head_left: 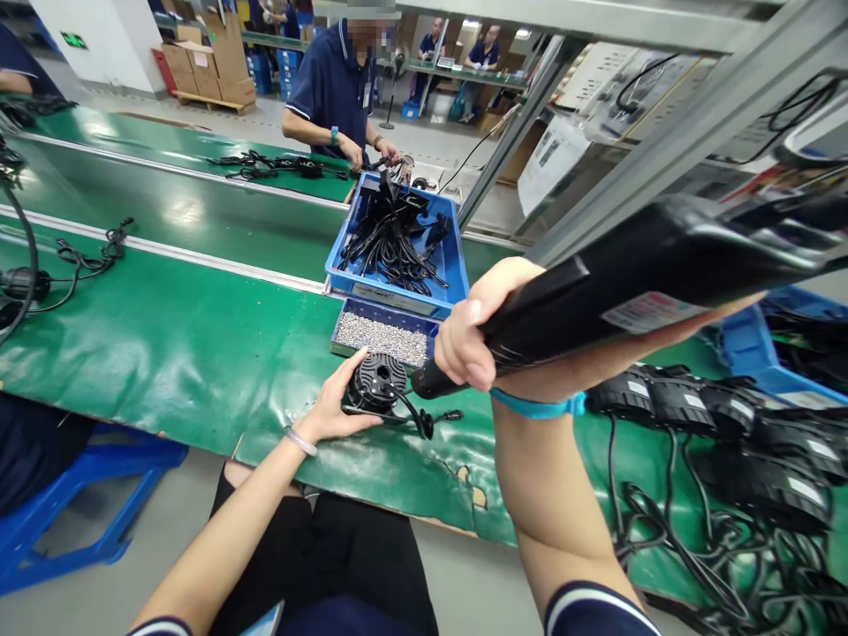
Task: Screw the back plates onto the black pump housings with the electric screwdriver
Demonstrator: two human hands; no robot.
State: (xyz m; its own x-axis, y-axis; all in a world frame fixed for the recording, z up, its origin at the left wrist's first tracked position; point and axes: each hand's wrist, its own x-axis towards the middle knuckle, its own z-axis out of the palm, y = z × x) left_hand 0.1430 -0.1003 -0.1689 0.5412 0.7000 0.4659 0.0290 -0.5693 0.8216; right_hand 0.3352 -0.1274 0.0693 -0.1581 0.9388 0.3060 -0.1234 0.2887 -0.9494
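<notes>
With forearm stretched forward, the left grip [333, 409] holds a round unit [374, 382] on the green table [218, 344], thumb and fingers spread wide about its left side. The right grip [472, 329], raised higher on a steep forearm, closes around a black tool [589, 287] slanting down toward the left grip, its nose just beside the unit. Beyond the left grip sit a parts tray [381, 336] and, farther, a cable bin [341, 281].
</notes>
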